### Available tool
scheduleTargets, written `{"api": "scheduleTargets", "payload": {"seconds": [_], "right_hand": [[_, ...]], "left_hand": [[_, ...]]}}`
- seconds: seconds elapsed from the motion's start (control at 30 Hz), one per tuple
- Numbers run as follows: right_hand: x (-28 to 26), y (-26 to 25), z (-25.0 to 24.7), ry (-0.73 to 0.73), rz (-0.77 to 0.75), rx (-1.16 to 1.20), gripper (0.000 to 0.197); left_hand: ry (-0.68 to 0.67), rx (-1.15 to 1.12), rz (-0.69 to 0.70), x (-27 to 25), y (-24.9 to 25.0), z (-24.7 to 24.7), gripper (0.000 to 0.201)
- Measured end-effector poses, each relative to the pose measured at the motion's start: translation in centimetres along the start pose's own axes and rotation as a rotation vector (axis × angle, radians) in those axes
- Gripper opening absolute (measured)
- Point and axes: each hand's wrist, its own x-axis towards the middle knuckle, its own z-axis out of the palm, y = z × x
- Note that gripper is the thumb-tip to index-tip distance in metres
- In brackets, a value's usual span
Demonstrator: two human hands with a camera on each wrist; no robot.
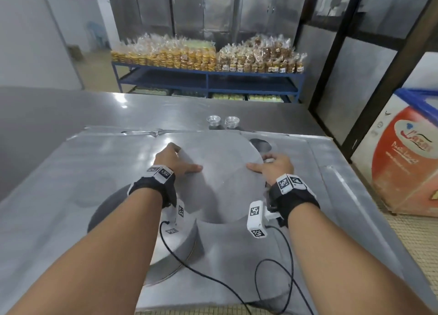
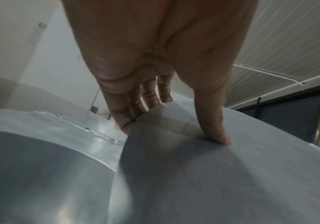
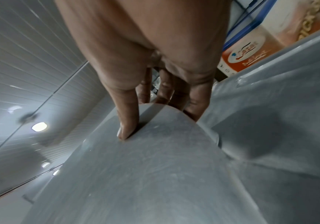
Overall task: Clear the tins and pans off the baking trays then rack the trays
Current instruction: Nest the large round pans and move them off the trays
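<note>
Both grips held the round pan [image 1: 213, 172] by opposite edges: left hand [image 1: 171, 159] on its left rim, thumb flat on top, fingers [image 2: 124, 112] curled under; right hand [image 1: 272, 166] on the right rim, same pinch, thumb [image 3: 129, 121] pressed on top. Pan sat between the hands, upside down, over the baking tray [image 1: 296, 208] on the table [image 1: 59, 111]. Second round pan [image 1: 180, 243] lay nearer, below the left wrist. Two small tins [image 1: 222, 121] stood beyond the tray.

pan [image 1: 220, 172]: dull grey | shelf [image 1: 208, 75]: blue | wrist tags [image 1: 288, 183]: black-white checks
</note>
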Motion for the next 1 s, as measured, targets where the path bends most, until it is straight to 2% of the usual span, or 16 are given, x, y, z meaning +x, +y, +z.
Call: {"api": "scheduleTargets", "payload": {"seconds": [0.07,0.2,0.37,0.53,0.67,0.93,1.0], "right_hand": [[-1.5,-1.1,2.4,-0.034,-0.046,0.016,0.047],[-4.0,-2.8,7.1,-0.090,-0.075,-0.003,0.047],[-6.6,-3.1,11.2,-0.118,-0.090,-0.027,0.038],[-8.3,-1.7,13.5,-0.141,-0.038,-0.057,0.034],[-8.2,0.2,14.8,-0.166,-0.020,-0.132,0.036],[-9.8,0.1,14.7,-0.176,0.044,-0.275,0.037],[-10.0,0.3,14.8,-0.175,0.052,-0.303,0.037]], "left_hand": [[0.042,-0.006,-0.013,-0.4,-2.2,-2.7,0.084],[0.101,-0.015,-0.048,-1.3,-6.4,-6.8,0.085],[0.114,-0.050,-0.098,-3.0,-10.5,-9.7,0.059],[0.105,-0.023,-0.113,-4.5,-13.2,-10.3,0.046],[0.080,0.091,-0.109,-5.0,-14.5,-10.4,0.038],[0.106,0.229,-0.147,-3.8,-16.1,-9.1,0.029],[0.077,0.271,-0.157,-3.4,-16.5,-8.9,0.027]]}}
